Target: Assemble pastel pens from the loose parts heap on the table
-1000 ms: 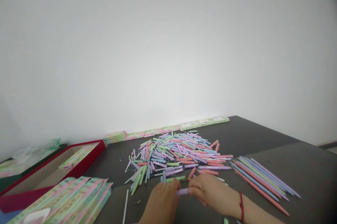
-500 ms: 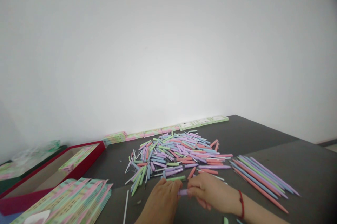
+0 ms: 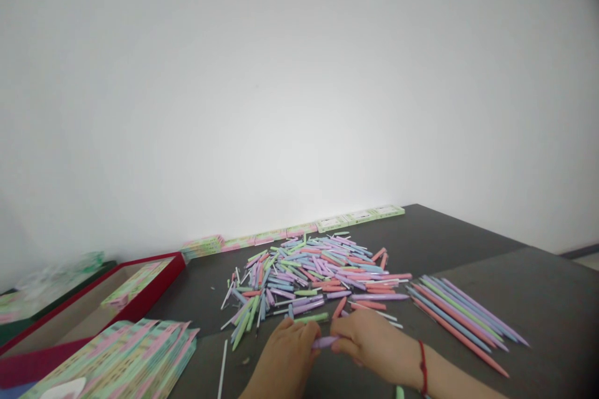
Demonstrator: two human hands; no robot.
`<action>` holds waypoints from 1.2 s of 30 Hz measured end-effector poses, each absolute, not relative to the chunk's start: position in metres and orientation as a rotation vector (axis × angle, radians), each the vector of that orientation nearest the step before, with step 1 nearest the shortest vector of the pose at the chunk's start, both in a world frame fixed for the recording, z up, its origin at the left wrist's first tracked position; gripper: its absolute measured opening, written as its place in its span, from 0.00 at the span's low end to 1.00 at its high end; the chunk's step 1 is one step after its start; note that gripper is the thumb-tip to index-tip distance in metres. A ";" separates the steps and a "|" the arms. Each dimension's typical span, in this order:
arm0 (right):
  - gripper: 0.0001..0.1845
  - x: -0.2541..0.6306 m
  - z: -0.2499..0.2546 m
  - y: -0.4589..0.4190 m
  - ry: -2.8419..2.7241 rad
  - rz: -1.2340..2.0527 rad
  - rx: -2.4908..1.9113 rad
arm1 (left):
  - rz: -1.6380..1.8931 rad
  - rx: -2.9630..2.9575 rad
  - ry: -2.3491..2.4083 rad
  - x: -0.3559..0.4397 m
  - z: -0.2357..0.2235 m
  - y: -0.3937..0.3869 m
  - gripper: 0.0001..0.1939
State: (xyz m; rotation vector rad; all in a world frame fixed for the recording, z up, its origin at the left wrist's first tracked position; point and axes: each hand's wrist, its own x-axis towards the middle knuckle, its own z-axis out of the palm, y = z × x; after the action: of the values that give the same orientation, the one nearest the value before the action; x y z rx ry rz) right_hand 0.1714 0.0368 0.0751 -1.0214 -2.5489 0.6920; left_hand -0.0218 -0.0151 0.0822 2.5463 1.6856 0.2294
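Observation:
Low in the middle of the view, a purple pen (image 3: 326, 342) lies between my two hands. Its left end goes into the closed fingers of my left hand (image 3: 294, 349), which hide that end. My right hand (image 3: 364, 341), with a red string at the wrist, pinches its right end between thumb and fingers. Just beyond both hands spreads a heap of loose pen parts (image 3: 309, 271) in purple, blue, green and coral. A green pen part (image 3: 312, 318) lies close to my left fingertips.
Pens (image 3: 461, 318) lie in a slanting row at right. Printed packets (image 3: 126, 355) fan out at front left, beside a red-edged box (image 3: 163, 280). Flat packs (image 3: 346, 221) line the wall. A white stick (image 3: 223, 368) lies left of my hands.
My right hand has turned slightly at the purple pen, and more of the pen shows between my hands. The view has shifted a little; the heap and row look unchanged.

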 end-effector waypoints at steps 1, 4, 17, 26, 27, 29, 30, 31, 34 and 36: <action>0.14 0.171 0.071 0.039 -2.517 0.900 -1.017 | 0.205 2.565 1.673 -0.021 0.083 -0.015 0.08; 0.20 0.170 0.061 0.046 -2.338 1.560 -1.006 | 0.156 2.645 1.631 -0.021 0.080 -0.013 0.07; 0.09 0.171 0.076 0.039 -2.410 1.042 -1.000 | 0.236 2.581 1.675 -0.025 0.084 -0.014 0.07; 0.10 0.167 0.069 0.036 -2.498 0.991 -1.073 | 0.186 2.577 1.691 -0.022 0.082 -0.015 0.08; 0.10 0.166 0.071 0.032 -2.564 0.758 -1.060 | 0.175 2.566 1.690 -0.021 0.083 -0.015 0.08; 0.09 0.163 0.074 0.027 -2.647 0.474 -1.066 | 0.149 2.557 1.701 -0.020 0.083 -0.015 0.07; 0.07 0.161 0.073 0.026 -2.662 0.433 -1.076 | 0.133 2.562 1.712 -0.019 0.083 -0.014 0.07; 0.07 0.160 0.072 0.026 -2.654 0.449 -1.080 | 0.118 2.573 1.723 -0.019 0.082 -0.014 0.06; 0.13 0.158 0.061 0.033 -2.507 0.947 -1.056 | 0.059 2.667 1.704 -0.019 0.076 -0.011 0.07; 0.18 0.159 0.053 0.039 -2.322 1.461 -1.019 | 0.019 2.757 1.666 -0.019 0.071 -0.010 0.07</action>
State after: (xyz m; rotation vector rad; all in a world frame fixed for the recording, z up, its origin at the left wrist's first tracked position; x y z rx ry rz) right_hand 0.1585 0.0388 0.0532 -1.0190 -2.3217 1.4608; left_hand -0.0193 -0.0095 0.0707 2.7570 1.6659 0.0187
